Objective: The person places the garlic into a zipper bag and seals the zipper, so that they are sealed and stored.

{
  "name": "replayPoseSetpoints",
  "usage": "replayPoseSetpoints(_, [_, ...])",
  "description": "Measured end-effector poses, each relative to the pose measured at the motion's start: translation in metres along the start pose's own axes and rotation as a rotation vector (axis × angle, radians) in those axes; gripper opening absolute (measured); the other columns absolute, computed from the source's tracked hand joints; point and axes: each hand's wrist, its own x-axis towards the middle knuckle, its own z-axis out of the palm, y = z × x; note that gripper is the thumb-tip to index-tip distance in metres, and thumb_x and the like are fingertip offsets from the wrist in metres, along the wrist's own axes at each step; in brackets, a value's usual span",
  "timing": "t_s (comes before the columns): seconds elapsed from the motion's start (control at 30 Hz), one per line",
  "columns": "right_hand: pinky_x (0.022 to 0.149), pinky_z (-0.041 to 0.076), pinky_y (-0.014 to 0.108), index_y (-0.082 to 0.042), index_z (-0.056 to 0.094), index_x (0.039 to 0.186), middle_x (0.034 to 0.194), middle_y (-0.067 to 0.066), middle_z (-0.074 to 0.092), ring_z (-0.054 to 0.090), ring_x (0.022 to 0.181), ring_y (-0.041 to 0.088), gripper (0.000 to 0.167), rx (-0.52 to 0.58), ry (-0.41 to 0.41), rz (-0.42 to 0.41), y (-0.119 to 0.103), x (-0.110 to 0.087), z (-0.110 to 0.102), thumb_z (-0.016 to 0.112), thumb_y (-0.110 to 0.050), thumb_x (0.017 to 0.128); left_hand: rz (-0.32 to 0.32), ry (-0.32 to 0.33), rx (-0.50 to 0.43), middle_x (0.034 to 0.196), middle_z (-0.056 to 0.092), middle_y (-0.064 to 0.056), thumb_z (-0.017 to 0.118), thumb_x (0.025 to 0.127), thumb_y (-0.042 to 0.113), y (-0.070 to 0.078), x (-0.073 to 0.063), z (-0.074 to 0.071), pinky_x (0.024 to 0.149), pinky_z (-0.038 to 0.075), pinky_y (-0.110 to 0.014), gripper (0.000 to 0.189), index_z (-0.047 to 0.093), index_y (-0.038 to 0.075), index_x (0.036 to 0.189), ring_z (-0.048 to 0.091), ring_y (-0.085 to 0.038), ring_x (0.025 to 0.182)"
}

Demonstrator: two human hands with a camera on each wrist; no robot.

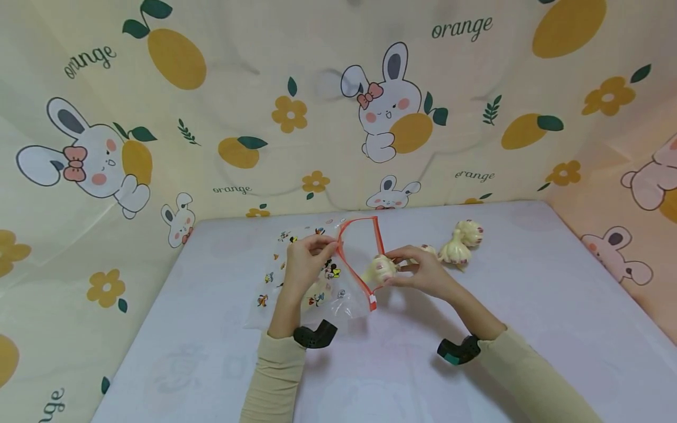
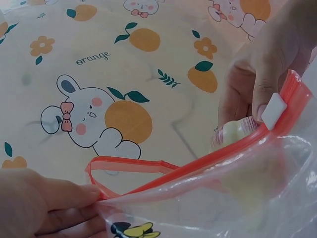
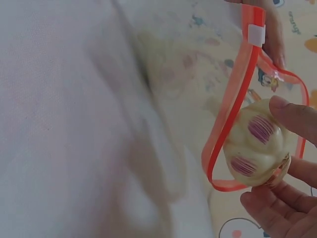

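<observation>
A clear zip bag [image 1: 344, 304] with cartoon figures and an orange-red zip edge [image 2: 213, 157] lies on the table, its mouth held apart toward the right. My left hand [image 1: 307, 258] pinches that edge between thumb and fingers. In my right hand [image 1: 425, 275], a garlic bulb [image 3: 257, 144] with purple-striped patches is gripped at the mouth, partly within the zip loop in the right wrist view. Through the plastic a pale shape [image 1: 317, 292] shows under my left hand; its kind is blurred. A white slider [image 3: 256, 35] sits at the zip's near end.
Behind my right hand, more garlic bulbs [image 1: 456, 251] lie on the white table [image 1: 211, 352], one [image 1: 426, 251] partly hidden by the hand. A patterned cloth [image 1: 317, 88] with rabbits and oranges walls the back and sides.
</observation>
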Motion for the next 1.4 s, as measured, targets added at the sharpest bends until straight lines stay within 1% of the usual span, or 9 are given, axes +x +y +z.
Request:
replayPoseSetpoints(0.1, [0.086,0.059,0.032,-0.001,0.066,0.116,0.115,0.018,0.067,0.060,0.101,0.019,0.050,-0.010,-0.002,-0.016,-0.001,0.001,0.002,0.084,-0.013,0.072,0.001,-0.001,0.004,0.090,0.074,-0.018,0.069,0.089,0.013,0.000,0.000,0.000,0.069,0.055,-0.013,0.015,0.073,0.000,0.096,0.069,-0.022,0.079])
replayPoseSetpoints(0.17, [0.085,0.059,0.031,0.000,0.066,0.115,0.114,0.018,0.067,0.061,0.100,0.020,0.048,-0.016,0.002,-0.025,-0.001,0.001,0.004,0.084,-0.013,0.072,0.002,-0.003,0.005,0.090,0.074,-0.018,0.068,0.089,0.013,0.000,0.000,0.000,0.069,0.054,-0.013,0.015,0.073,0.000,0.096,0.069,-0.022,0.079])
replayPoseSetpoints(0.27, [0.086,0.058,0.034,0.002,0.065,0.115,0.113,0.020,0.067,0.064,0.101,0.025,0.048,-0.012,0.000,-0.036,-0.001,0.003,0.006,0.083,-0.010,0.072,-0.003,-0.005,0.006,0.090,0.074,-0.017,0.068,0.089,0.013,-0.001,0.001,0.001,0.069,0.054,-0.012,0.015,0.073,0.001,0.096,0.068,-0.022,0.079])
replayPoseSetpoints(0.33, [0.088,0.058,0.036,0.005,0.064,0.115,0.114,0.022,0.066,0.064,0.102,0.031,0.048,-0.006,-0.007,-0.036,-0.001,0.004,0.008,0.082,-0.008,0.073,-0.007,-0.005,0.006,0.091,0.074,-0.017,0.068,0.089,0.013,-0.001,0.000,0.001,0.069,0.054,-0.013,0.014,0.073,0.001,0.096,0.068,-0.021,0.079])
replayPoseSetpoints(0.47, [0.088,0.058,0.039,0.008,0.062,0.117,0.116,0.028,0.064,0.063,0.104,0.038,0.047,0.006,-0.021,-0.028,-0.003,0.005,0.010,0.080,-0.003,0.074,-0.017,-0.008,0.002,0.091,0.074,-0.017,0.069,0.089,0.012,0.000,-0.001,0.002,0.069,0.056,-0.016,0.014,0.073,0.001,0.096,0.069,-0.020,0.079])
replayPoseSetpoints(0.67, [0.088,0.058,0.038,0.005,0.063,0.116,0.116,0.028,0.065,0.064,0.105,0.038,0.044,0.009,-0.027,-0.002,-0.003,0.004,0.010,0.079,-0.004,0.076,-0.013,-0.005,-0.003,0.091,0.074,-0.018,0.069,0.088,0.011,0.001,-0.001,0.002,0.069,0.057,-0.017,0.013,0.073,0.001,0.096,0.069,-0.020,0.078])
replayPoseSetpoints(0.9, [0.087,0.057,0.044,0.007,0.063,0.116,0.112,0.026,0.067,0.065,0.104,0.038,0.042,0.012,-0.018,0.000,0.000,0.000,0.007,0.077,-0.005,0.079,-0.008,0.001,0.008,0.090,0.074,-0.017,0.069,0.089,0.013,0.000,0.000,0.002,0.071,0.058,-0.019,0.014,0.073,0.001,0.095,0.070,-0.024,0.080])
replayPoseSetpoints(1.1, [0.086,0.058,0.040,0.009,0.062,0.114,0.109,0.027,0.067,0.066,0.100,0.037,0.038,0.003,-0.014,0.006,0.001,-0.003,0.002,0.074,-0.003,0.081,-0.004,0.004,0.009,0.090,0.074,-0.018,0.069,0.088,0.012,0.001,-0.001,0.001,0.071,0.058,-0.021,0.014,0.073,0.000,0.095,0.069,-0.024,0.079])
replayPoseSetpoints(1.4, [0.086,0.059,0.036,0.007,0.062,0.115,0.110,0.027,0.067,0.065,0.101,0.037,0.038,-0.043,0.067,0.044,0.003,-0.008,-0.011,0.074,-0.006,0.082,-0.001,0.004,0.012,0.090,0.074,-0.018,0.069,0.088,0.011,0.002,-0.001,0.001,0.071,0.058,-0.020,0.013,0.073,0.000,0.095,0.069,-0.023,0.079])
